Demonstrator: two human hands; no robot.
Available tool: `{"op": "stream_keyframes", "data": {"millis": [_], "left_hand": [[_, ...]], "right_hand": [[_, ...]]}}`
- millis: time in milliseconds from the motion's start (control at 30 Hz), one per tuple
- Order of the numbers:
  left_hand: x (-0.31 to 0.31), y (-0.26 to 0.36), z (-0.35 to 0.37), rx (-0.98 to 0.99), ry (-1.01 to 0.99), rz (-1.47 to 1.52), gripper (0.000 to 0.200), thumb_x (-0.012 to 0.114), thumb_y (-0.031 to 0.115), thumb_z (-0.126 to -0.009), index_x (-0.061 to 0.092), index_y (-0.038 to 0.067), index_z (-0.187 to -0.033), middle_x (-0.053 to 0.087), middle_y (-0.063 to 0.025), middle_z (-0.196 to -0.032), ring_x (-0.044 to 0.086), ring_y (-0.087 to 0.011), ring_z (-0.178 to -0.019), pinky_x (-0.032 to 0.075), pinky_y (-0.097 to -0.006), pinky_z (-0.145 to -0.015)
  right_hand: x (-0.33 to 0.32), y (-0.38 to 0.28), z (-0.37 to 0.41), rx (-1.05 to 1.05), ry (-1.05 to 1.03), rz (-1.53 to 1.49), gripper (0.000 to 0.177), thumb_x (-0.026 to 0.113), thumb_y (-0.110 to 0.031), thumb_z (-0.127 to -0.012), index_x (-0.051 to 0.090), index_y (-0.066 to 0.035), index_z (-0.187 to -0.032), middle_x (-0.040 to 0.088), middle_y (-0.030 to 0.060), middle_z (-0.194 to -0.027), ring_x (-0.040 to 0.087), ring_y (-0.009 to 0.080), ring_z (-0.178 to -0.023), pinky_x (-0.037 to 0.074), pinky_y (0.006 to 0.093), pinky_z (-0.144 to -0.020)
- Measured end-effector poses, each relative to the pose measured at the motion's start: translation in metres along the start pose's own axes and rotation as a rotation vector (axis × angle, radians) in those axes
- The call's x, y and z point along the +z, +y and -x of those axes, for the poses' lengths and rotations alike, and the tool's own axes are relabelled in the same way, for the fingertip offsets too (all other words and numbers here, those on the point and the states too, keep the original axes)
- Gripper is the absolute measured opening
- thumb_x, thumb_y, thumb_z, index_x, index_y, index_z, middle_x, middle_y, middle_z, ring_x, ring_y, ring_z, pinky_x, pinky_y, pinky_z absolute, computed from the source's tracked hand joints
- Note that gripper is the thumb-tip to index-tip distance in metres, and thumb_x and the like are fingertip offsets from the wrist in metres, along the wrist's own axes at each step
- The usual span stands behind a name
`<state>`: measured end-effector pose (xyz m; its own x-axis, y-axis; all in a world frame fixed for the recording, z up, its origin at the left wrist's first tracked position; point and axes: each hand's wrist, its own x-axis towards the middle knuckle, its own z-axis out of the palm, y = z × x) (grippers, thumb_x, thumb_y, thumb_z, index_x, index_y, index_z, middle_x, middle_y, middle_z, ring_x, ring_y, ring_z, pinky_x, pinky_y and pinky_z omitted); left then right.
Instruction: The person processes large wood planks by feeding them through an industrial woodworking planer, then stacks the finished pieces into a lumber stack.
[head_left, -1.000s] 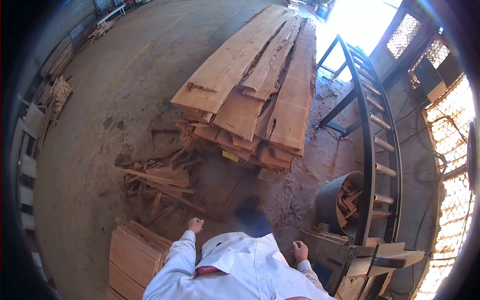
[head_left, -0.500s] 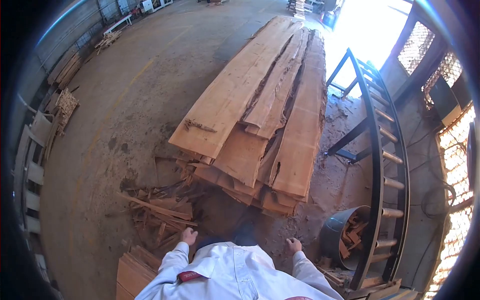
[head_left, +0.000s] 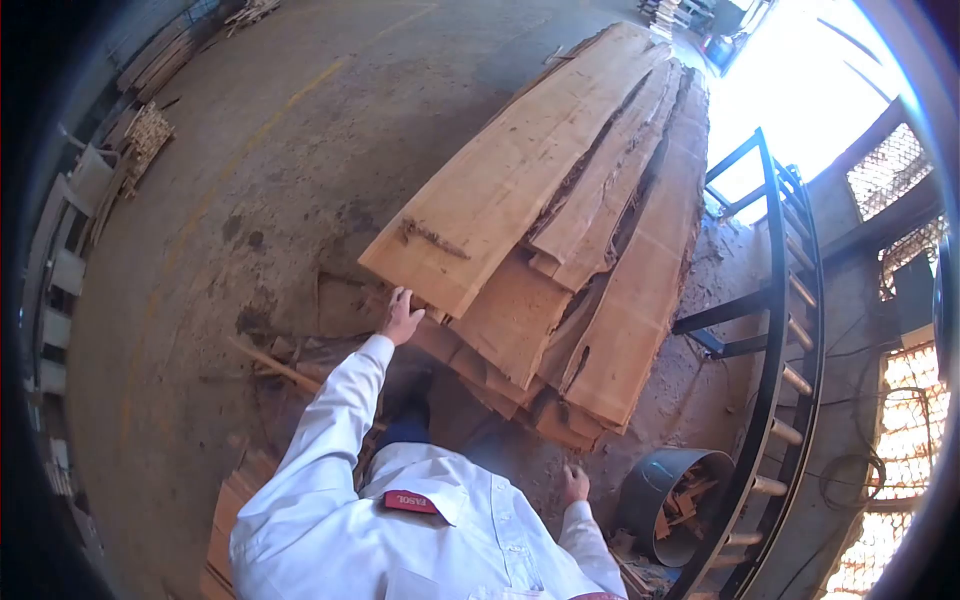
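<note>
My left hand reaches to the near end of the top left plank, its fingers at the plank's lower edge. Those fingers look slightly spread, and nothing is held in them. My right hand hangs low beside my body, below the near end of the plank stack, touching nothing visible. Its fingers are too small and dark to read. The stack is made of several long rough-edged planks with dark gaps between the top ones.
A metal drum with wood scraps stands at the lower right. Beside it is a black roller frame. Broken wood strips lie on the floor at left, near a pile of boards.
My left hand has moved up and forward from beside my body to the plank's end. My right hand stays low. The view has turned, and the stack now appears further right.
</note>
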<state>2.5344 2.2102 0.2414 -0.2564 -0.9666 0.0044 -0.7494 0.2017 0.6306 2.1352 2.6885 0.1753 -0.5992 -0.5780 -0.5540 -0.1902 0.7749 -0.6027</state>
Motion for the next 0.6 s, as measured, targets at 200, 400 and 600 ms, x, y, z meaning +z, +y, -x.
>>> {"op": "stream_keyframes", "data": {"millis": [200,400,600], "left_hand": [[0.014,-0.005,-0.155,0.129,-0.105,-0.329,0.076,0.076,0.034,-0.084,0.045,0.006,-0.146,0.041,-0.0219,-0.154,0.034,-0.042,-0.144,0.028,-0.0538,-0.12],[0.032,-0.031,-0.239,0.329,-0.101,-0.474,0.072,0.079,0.04,-0.082,0.051,0.014,-0.143,0.047,-0.013,-0.15,0.036,-0.0345,-0.145,0.026,-0.0526,-0.121],[0.04,-0.063,-0.218,0.568,-0.08,-0.46,0.028,0.072,0.032,-0.088,0.063,0.013,-0.105,0.062,-0.0078,-0.11,0.059,-0.0297,-0.108,0.045,-0.0477,-0.099]], "right_hand": [[0.046,0.109,0.086,0.195,-0.118,0.192,0.06,0.059,-0.052,-0.093,0.072,0.003,-0.113,0.067,0.0287,-0.121,0.062,0.0435,-0.118,0.048,0.0487,-0.101],[0.12,0.101,0.118,0.466,-0.036,-0.026,0.05,0.067,-0.048,-0.092,0.07,-0.003,-0.115,0.068,0.022,-0.122,0.065,0.0402,-0.113,0.051,0.0461,-0.096],[0.16,0.01,0.133,0.603,0.129,-0.355,0.051,0.067,-0.048,-0.091,0.072,-0.001,-0.112,0.073,0.0213,-0.108,0.069,0.0397,-0.104,0.054,0.0458,-0.092]]}}
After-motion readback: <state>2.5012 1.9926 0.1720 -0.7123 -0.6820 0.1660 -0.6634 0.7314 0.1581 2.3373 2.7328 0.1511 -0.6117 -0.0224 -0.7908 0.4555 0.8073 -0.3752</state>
